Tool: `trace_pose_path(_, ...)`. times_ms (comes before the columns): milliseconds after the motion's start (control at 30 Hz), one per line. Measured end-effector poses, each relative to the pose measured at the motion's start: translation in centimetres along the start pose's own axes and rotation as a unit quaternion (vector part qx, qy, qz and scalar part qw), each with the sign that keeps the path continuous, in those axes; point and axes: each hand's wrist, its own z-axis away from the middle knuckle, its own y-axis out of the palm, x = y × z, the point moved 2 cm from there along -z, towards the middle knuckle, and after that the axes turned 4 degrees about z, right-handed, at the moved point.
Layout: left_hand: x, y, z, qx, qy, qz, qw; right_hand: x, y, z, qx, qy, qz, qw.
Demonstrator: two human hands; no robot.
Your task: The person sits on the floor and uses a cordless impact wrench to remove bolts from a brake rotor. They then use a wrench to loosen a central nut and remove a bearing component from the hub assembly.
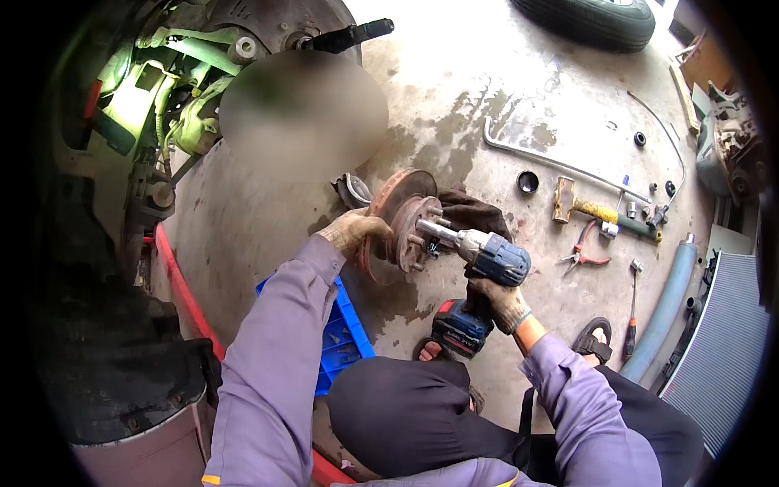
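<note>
My left hand [353,231], in a soiled work glove, grips the rim of a rusty brake disc [402,183] with a studded hub [408,217], held upright over the floor. My gloved right hand [499,296] is closed round the handle of a blue-and-black cordless impact wrench [495,260]. Its long silver socket [436,231] reaches to the hub's face among the studs; whether it is seated on a nut or stud I cannot tell. A dark cloth [479,211] lies behind the hub, and a blue parts tray [345,349] rests below my left forearm.
Vehicle suspension parts [195,122] and a red bar [182,284] stand at left. On the floor at right lie a hammer [584,207], pliers [584,256], a bent bar [568,168], sockets and a thick hose [661,308]. A radiator [718,341] stands far right, a tyre [584,24] at top.
</note>
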Motion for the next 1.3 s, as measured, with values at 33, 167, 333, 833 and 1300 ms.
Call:
trace_pose_path(33, -0.2, -0.1, -0.1, 0.007, -0.003, -0.013, 1.0, 0.4, 0.1, 0.1, 0.005, 0.011, -0.017, 1.0)
trace_pose_path(167, 0.1, -0.1, -0.7, 0.014, 0.017, -0.052, 0.998, 1.6, 0.2, 0.7, 0.02, 0.029, -0.048, 0.998)
trace_pose_path(333, -0.3, -0.2, -2.0, 0.024, 0.034, -0.137, 0.99, 0.5, -0.6, 0.3, -0.019, -0.067, 0.074, 0.995)
trace_pose_path(833, -0.6, -1.4, -2.6, 0.063, 0.04, -0.188, 0.979, 0.6, -1.8, -1.7, 0.011, -0.062, 0.106, 0.992)
trace_pose_path(1300, -0.1, -1.2, -2.8, 0.073, -0.011, -0.111, 0.991, 1.4, -4.5, -0.8, 0.087, 0.054, -0.051, 0.993)
